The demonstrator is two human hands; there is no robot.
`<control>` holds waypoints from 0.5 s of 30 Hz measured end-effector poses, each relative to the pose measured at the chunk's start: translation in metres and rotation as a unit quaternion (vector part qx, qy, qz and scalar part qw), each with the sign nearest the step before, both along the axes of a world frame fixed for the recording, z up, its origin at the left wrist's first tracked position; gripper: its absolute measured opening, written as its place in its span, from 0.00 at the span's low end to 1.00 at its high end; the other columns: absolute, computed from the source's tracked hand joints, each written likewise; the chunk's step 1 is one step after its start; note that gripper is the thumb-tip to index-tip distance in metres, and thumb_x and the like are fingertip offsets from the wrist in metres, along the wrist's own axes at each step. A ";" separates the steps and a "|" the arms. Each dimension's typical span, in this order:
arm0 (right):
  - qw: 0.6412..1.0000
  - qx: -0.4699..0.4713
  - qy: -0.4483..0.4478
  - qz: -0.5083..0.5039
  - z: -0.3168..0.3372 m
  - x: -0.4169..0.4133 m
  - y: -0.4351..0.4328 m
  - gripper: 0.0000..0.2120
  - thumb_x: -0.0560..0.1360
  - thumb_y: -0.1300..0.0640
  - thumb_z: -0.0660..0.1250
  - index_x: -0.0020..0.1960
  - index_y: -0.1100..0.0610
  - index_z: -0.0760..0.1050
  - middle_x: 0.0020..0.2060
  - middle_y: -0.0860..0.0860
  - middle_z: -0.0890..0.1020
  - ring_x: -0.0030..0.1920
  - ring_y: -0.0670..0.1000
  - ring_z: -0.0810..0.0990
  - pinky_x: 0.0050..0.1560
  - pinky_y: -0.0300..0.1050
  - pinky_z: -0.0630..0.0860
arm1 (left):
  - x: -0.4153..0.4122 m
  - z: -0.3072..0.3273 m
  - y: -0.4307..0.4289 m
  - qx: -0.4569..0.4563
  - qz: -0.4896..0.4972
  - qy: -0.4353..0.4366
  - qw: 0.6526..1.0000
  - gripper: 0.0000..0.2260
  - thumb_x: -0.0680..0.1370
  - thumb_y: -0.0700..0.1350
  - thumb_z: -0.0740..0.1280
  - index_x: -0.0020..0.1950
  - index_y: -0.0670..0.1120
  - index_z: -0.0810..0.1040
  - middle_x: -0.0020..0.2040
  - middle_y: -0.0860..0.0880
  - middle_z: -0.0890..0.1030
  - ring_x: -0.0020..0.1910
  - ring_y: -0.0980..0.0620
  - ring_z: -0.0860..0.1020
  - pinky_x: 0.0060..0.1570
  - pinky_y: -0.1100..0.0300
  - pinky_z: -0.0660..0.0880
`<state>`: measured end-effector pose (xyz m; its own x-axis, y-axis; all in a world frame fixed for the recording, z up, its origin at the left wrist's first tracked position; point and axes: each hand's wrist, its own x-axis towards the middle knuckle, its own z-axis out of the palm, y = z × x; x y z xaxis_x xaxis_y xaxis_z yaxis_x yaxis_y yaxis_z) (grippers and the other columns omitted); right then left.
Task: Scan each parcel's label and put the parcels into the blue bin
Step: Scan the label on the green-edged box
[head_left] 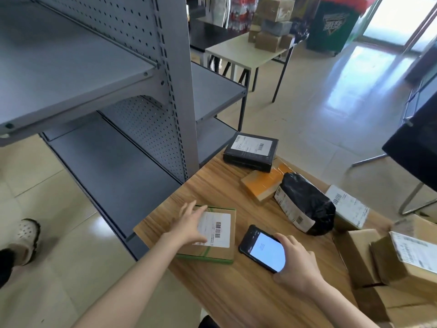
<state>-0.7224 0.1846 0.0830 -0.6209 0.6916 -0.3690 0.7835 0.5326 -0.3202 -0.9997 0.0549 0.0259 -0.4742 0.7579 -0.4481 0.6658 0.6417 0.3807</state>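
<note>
a person works through a pile of post on a wooden table (236,292), with the scanning step in hand. the right hand (298,266) holds a phone (264,250), fingers and thumb curled round its near end, its lit screen facing up. just left of the phone lies the parcel (220,253) now being dealt with, a flat cardboard box with green edging, its label (217,229) and barcode turned up. the left hand (191,221) rests on the parcel's far-left part, fingers straight and spread apart, pressing rather than gripping.

beyond the phone wait more parcels: an orange box (262,185), a black box (250,150) behind that, and a black bag (307,202) to the right. further right of the phone stand brown boxes (402,263). grey shelving (118,67) rises to the phone's far left.

the phone sits beside the barcode, not over it, so the scan looks not yet made. the next move likely calls for bringing the phone across above the label, then closing the left fingers on the parcel to lift it. the blue bin is out of view, so the drop will need a turn to find it.
</note>
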 end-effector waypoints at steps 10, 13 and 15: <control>0.990 0.083 -0.062 0.099 0.013 -0.029 0.011 0.45 0.63 0.51 0.76 0.74 0.46 0.58 0.60 0.47 0.73 0.60 0.51 0.73 0.61 0.52 0.67 | 0.005 -0.017 -0.035 0.005 0.093 -0.072 0.993 0.56 0.62 0.58 0.78 0.78 0.61 0.44 0.73 0.48 0.59 0.67 0.46 0.68 0.61 0.48 0.74; 0.989 0.089 -0.071 0.097 0.016 -0.033 0.014 0.44 0.62 0.50 0.77 0.73 0.45 0.59 0.60 0.46 0.74 0.60 0.51 0.73 0.61 0.51 0.68 | 0.003 -0.016 -0.034 0.016 0.090 -0.083 0.992 0.55 0.61 0.57 0.77 0.78 0.60 0.45 0.68 0.51 0.63 0.63 0.49 0.70 0.59 0.47 0.74; 0.989 0.085 -0.078 0.093 0.017 -0.034 0.015 0.44 0.62 0.50 0.77 0.73 0.45 0.59 0.60 0.46 0.74 0.60 0.50 0.73 0.61 0.52 0.68 | 0.001 -0.016 -0.033 0.024 0.081 -0.084 0.993 0.55 0.61 0.57 0.77 0.78 0.59 0.46 0.69 0.52 0.62 0.64 0.49 0.69 0.60 0.47 0.74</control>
<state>-0.7561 0.1992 0.0998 -0.6879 0.6312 -0.3583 0.6996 0.7080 -0.0961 -0.9984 0.0222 0.0103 -0.5141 0.6995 -0.4964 0.4795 0.7143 0.5099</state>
